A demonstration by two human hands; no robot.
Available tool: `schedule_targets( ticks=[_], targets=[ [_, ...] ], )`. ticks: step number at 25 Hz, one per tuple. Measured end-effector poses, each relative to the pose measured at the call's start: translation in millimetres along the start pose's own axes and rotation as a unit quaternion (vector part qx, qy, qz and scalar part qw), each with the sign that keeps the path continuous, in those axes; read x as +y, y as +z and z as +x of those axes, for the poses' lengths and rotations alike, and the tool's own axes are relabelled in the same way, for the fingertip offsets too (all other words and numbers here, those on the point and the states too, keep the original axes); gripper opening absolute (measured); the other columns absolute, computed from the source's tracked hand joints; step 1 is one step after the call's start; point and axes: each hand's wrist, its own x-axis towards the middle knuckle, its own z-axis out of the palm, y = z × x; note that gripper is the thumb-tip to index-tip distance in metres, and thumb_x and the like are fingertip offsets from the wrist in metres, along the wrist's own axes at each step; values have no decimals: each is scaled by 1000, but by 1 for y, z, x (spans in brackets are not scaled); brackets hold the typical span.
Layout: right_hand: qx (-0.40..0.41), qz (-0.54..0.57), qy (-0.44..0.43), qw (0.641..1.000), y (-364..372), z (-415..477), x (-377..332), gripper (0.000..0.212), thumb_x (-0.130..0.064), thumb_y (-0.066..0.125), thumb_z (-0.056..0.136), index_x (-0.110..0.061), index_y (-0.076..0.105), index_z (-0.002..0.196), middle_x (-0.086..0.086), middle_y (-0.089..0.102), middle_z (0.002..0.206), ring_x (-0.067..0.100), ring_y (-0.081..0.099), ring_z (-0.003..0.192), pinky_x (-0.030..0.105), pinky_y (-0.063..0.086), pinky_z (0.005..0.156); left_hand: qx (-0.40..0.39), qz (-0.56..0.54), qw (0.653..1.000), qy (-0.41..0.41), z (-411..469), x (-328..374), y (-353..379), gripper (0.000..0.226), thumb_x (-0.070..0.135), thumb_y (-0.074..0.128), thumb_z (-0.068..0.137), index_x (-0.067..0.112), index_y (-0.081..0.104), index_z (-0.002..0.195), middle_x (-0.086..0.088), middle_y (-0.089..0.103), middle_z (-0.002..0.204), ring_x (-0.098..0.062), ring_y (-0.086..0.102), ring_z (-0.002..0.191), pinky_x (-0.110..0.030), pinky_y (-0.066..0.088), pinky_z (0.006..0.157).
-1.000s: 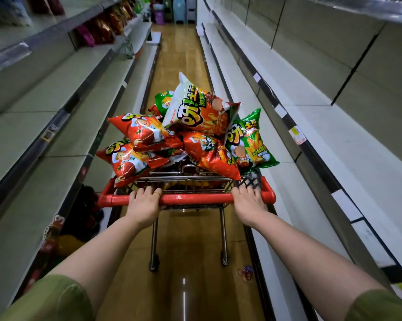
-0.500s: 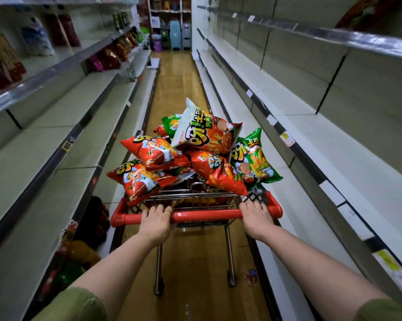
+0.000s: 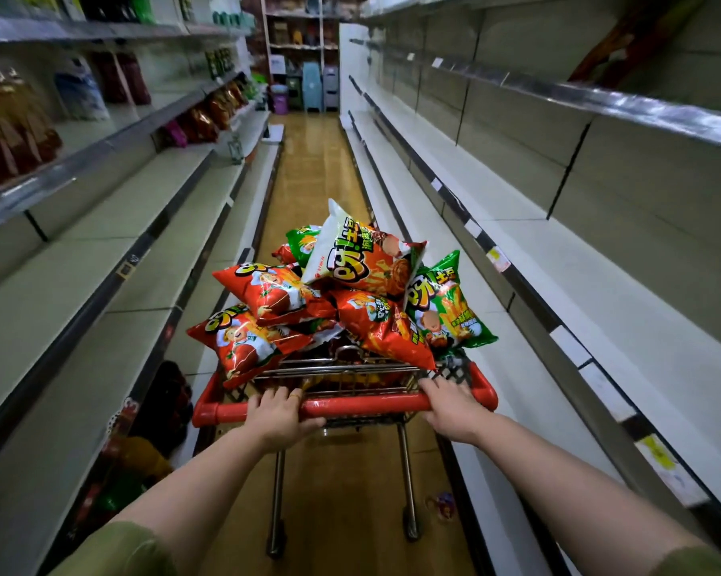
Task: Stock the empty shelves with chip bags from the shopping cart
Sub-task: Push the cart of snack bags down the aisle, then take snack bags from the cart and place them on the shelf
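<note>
A wire shopping cart stands in the aisle right in front of me, and both hands grip its red handle bar (image 3: 363,407). My left hand (image 3: 277,417) curls over the bar's left part, my right hand (image 3: 450,405) over its right part. Several chip bags are heaped in the cart: red ones (image 3: 271,293) on the left and front, a white and orange bag (image 3: 363,259) on top, and a green bag (image 3: 444,309) on the right. The shelves on the right (image 3: 516,226) run along the aisle bare.
The shelves on the left (image 3: 101,251) are bare at mid height, with dark packets (image 3: 14,130) on the upper tier and goods low down near the floor (image 3: 142,459). The wooden aisle floor (image 3: 313,168) stretches ahead to plastic drawer units (image 3: 321,87).
My head has tilted up, so more of the upper shelves and the aisle's far end shows. The cart and both hands sit lower in view, still holding the handle.
</note>
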Motion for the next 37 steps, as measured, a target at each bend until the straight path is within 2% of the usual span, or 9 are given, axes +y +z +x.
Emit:
schedule_targets(
  ticks=[3,5,8,13,18,21,26,30,37],
  targets=[
    [52,20,-61,997,-41,0,-9,40,-23,49,90,-20,45,130,1,52,126,23,53,114,34,45,89,-26,-82,996,0,4,10,-23,67,64,40,89,17,40,137,-7,45,138,-24,44,127,-43,34,109],
    [106,16,-93,990,-75,2,-18,24,-25,47,91,-20,57,112,2,63,108,21,60,96,30,47,72,29,-152,987,39,6,29,-49,53,55,45,91,13,54,123,-6,57,122,-19,57,107,-36,49,93],
    [194,60,-130,971,-121,15,-25,21,-26,48,93,-17,64,103,3,68,96,19,61,85,32,50,72,141,-205,965,81,13,63,-93,41,48,47,93,14,63,110,-2,65,104,-15,61,91,-37,53,82],
    [289,133,-181,931,-175,45,-36,19,-20,51,93,-10,66,93,6,67,83,21,59,75,30,46,67,234,-291,925,66,24,79,-125,35,37,50,95,11,62,116,-4,66,111,-17,61,101,-37,52,89],
    [317,157,-185,917,-202,75,-43,18,-17,52,92,-8,68,93,6,68,87,17,57,78,28,46,70,273,-315,908,43,39,72,-131,29,33,51,95,10,64,107,-4,62,108,-16,57,99,-31,49,87],
    [330,164,-157,916,-208,85,-32,19,-15,52,92,-7,69,96,7,69,90,20,60,80,35,51,73,293,-317,901,39,54,70,-137,26,34,53,94,12,63,103,-1,55,105,-16,55,99,-32,48,88],
    [314,155,-90,932,-205,103,2,16,-16,53,91,-8,66,96,7,65,96,24,60,89,38,50,79,337,-287,895,50,79,75,-155,39,37,63,87,13,54,116,-3,44,118,-18,48,112,-33,44,95],
    [259,171,-24,951,-178,114,20,22,-21,55,91,-9,61,109,6,57,109,20,56,100,31,46,84,309,-260,914,32,95,74,-154,56,39,66,84,10,45,128,-7,37,128,-22,35,126,-33,33,106],
    [235,179,-40,954,-153,117,11,28,-22,55,92,-10,56,118,7,51,120,20,50,112,32,41,94,266,-254,929,20,96,77,-139,62,39,64,86,10,38,134,-9,35,128,-24,34,129,-34,34,107]
  ],
)
